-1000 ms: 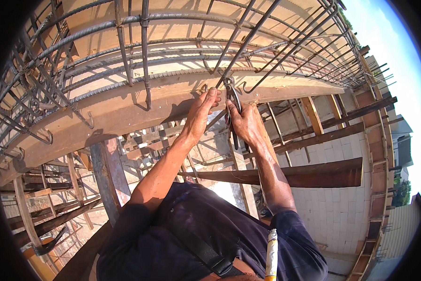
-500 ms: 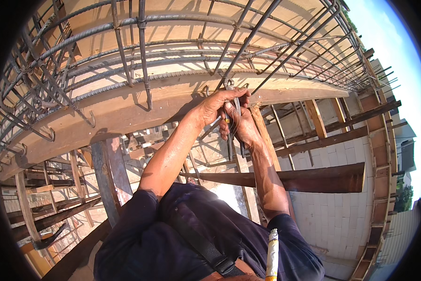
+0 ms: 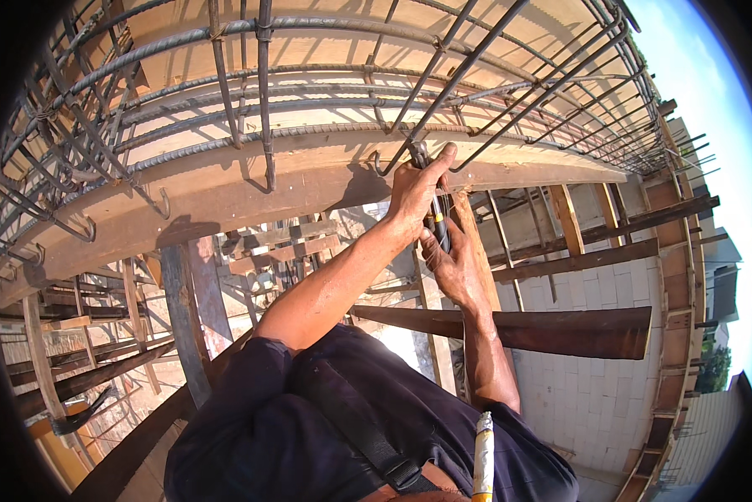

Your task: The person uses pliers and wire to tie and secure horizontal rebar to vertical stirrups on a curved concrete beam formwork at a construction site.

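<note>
Bright sky (image 3: 723, 75) curved down the upper right of the frame, over a sunlit building site. Pale block wall (image 3: 585, 376) spread across the lower right. Over the whole upper part ran a steel rebar cage (image 3: 268, 109), its ribbed bars throwing shadows on the plywood panel (image 3: 309, 50) behind. Beneath the cage, a long wooden beam (image 3: 300, 173) swept from the left edge toward the right. Below it, a dark brown timber (image 3: 577, 330) stuck out right of centre, and a grey post (image 3: 187, 326) leaned at lower left. At bottom centre was the person's dark shirt (image 3: 267, 418), crossed by a black strap (image 3: 355, 422).

Both forearms reached up to the middle of the frame. The left hand (image 3: 413, 197) was curled around the upper part of the pincers (image 3: 438, 219), thumb extended up and to the right. The right hand (image 3: 458, 269) was closed about the lower handles. Slightly tilted, the pincers stood just right of centre, their head close to a slanting bar's hooked end (image 3: 381, 165); I could not tell whether they touched. A partly burnt cigarette (image 3: 484, 456) showed at the bottom edge.
</note>
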A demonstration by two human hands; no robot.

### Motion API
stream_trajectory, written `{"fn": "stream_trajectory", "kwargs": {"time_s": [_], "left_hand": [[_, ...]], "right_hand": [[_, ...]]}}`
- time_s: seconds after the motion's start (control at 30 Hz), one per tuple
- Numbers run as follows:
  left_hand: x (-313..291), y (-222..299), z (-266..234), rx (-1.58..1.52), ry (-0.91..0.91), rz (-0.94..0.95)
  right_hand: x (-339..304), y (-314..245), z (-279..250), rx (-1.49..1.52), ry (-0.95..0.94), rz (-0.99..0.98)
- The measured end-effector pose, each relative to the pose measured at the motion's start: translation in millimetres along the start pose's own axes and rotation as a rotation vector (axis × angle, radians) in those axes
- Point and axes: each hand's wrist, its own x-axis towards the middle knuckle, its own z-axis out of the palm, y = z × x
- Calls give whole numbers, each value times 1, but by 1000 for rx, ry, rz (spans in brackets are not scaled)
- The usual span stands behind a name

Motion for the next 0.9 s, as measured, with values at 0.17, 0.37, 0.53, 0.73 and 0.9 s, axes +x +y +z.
{"fn": "stream_trajectory", "kwargs": {"time_s": [0.17, 0.37, 0.53, 0.73, 0.9], "left_hand": [[-9, 0, -30, 156, -172, 29], [3, -6, -28, 91, -268, -21], [7, -8, -16, 91, -325, 37], [17, -9, -11, -152, -449, -64], [17, -16, -18, -401, -456, -211]], "right_hand": [[5, 3, -17, 1024, -547, 319], [8, -41, -56, 588, -400, 248], [15, -54, -70, 529, -407, 212], [15, -59, -60, 360, -315, 227], [18, -3, -9, 268, -180, 59]]}}
